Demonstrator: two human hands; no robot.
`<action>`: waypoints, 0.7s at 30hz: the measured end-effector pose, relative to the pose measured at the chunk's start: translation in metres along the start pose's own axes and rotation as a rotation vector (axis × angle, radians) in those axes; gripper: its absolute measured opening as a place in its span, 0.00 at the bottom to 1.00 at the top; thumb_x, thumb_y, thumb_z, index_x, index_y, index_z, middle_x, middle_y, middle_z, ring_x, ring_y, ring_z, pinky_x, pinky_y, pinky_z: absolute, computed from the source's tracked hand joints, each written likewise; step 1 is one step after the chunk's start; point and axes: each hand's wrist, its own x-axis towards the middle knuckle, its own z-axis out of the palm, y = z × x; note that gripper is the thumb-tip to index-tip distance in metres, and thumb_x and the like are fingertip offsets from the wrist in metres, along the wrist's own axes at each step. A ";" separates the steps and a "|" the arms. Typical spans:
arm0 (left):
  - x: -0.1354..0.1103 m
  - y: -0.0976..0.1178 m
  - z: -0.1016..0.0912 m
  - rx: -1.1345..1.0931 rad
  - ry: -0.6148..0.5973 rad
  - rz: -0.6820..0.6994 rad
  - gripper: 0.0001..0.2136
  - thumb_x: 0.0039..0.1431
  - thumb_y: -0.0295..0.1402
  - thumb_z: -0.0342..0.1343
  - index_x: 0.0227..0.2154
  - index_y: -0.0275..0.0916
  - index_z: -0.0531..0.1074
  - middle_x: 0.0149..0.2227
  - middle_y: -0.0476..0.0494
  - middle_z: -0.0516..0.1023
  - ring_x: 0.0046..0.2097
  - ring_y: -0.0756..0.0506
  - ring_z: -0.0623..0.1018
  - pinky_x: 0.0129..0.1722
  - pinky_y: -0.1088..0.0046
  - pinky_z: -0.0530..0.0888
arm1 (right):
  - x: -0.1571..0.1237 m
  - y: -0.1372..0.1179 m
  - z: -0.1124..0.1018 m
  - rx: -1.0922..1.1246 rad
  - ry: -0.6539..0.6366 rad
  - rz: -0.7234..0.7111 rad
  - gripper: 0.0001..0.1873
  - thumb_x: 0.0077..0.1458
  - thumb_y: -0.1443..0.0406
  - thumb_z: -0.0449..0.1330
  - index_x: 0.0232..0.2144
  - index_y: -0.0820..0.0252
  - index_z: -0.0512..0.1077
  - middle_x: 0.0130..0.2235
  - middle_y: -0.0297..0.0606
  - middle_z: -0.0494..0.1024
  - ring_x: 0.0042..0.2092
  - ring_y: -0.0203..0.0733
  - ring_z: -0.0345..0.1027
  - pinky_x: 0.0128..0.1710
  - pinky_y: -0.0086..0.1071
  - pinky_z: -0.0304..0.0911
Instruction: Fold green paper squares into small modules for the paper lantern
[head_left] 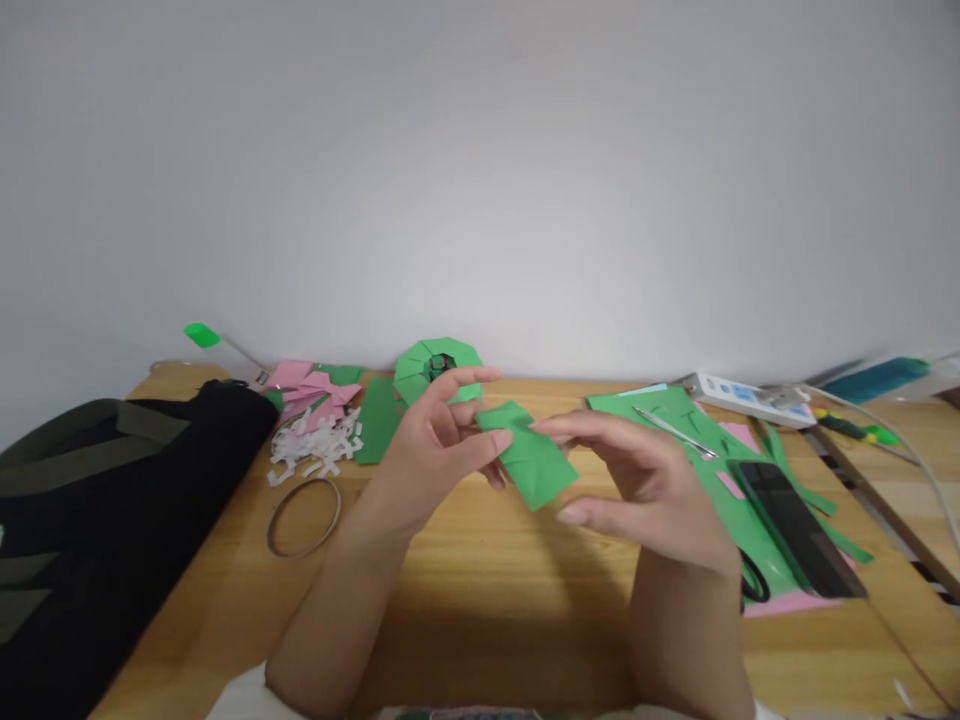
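Above the tabletop (480,610), short of its back edge: left hand (431,450) pinches creased green paper (538,468); right hand (660,485) spread beside it. Likely folding; further creasing needs steady support.

Plain, pale grey wall (480,180) fills upper half of view; brightest near centre, dimming toward upper corners. Wooden table (487,600), yellow-brown with visible grain, far edge close to wall; soft shadow across its near middle portion. At right, a dark strip (877,510) runs obliquely, with similar wood surface (911,500) beyond it.
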 end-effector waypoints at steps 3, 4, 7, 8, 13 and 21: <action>-0.003 0.000 0.001 -0.012 -0.037 -0.012 0.18 0.50 0.27 0.61 0.44 0.41 0.66 0.26 0.53 0.76 0.23 0.51 0.76 0.22 0.78 0.76 | 0.000 0.000 0.000 -0.047 -0.048 -0.066 0.22 0.50 0.74 0.64 0.46 0.48 0.74 0.39 0.33 0.80 0.41 0.40 0.72 0.42 0.35 0.67; -0.004 0.000 0.002 -0.012 -0.041 -0.008 0.17 0.50 0.27 0.61 0.44 0.41 0.66 0.26 0.53 0.76 0.23 0.51 0.76 0.23 0.78 0.76 | 0.001 0.000 0.001 -0.031 -0.031 -0.077 0.21 0.51 0.76 0.62 0.45 0.48 0.75 0.38 0.33 0.79 0.40 0.39 0.72 0.42 0.34 0.67; -0.008 0.002 0.004 -0.017 -0.056 0.024 0.17 0.51 0.25 0.61 0.43 0.41 0.66 0.27 0.53 0.77 0.24 0.53 0.77 0.23 0.80 0.76 | 0.002 0.002 0.005 0.015 0.008 -0.080 0.18 0.51 0.75 0.63 0.42 0.49 0.76 0.37 0.32 0.79 0.38 0.38 0.72 0.41 0.34 0.67; -0.009 0.003 0.004 -0.019 -0.059 0.031 0.16 0.51 0.25 0.61 0.43 0.41 0.66 0.27 0.53 0.77 0.24 0.53 0.77 0.23 0.81 0.76 | 0.002 0.003 0.006 0.018 0.013 -0.079 0.18 0.51 0.75 0.63 0.41 0.49 0.76 0.37 0.33 0.79 0.38 0.39 0.73 0.41 0.34 0.67; -0.011 0.006 0.002 -0.016 -0.067 0.010 0.18 0.48 0.26 0.65 0.42 0.40 0.68 0.27 0.51 0.78 0.25 0.51 0.78 0.23 0.80 0.76 | 0.000 0.004 0.002 -0.055 0.055 -0.109 0.18 0.49 0.72 0.66 0.42 0.47 0.77 0.38 0.35 0.81 0.41 0.43 0.74 0.42 0.37 0.69; -0.012 0.005 0.002 0.035 -0.054 -0.008 0.18 0.46 0.24 0.65 0.41 0.41 0.69 0.27 0.51 0.78 0.26 0.51 0.78 0.26 0.78 0.77 | -0.001 0.002 -0.002 -0.099 0.035 -0.151 0.17 0.49 0.68 0.67 0.42 0.46 0.77 0.36 0.35 0.81 0.39 0.44 0.74 0.41 0.39 0.70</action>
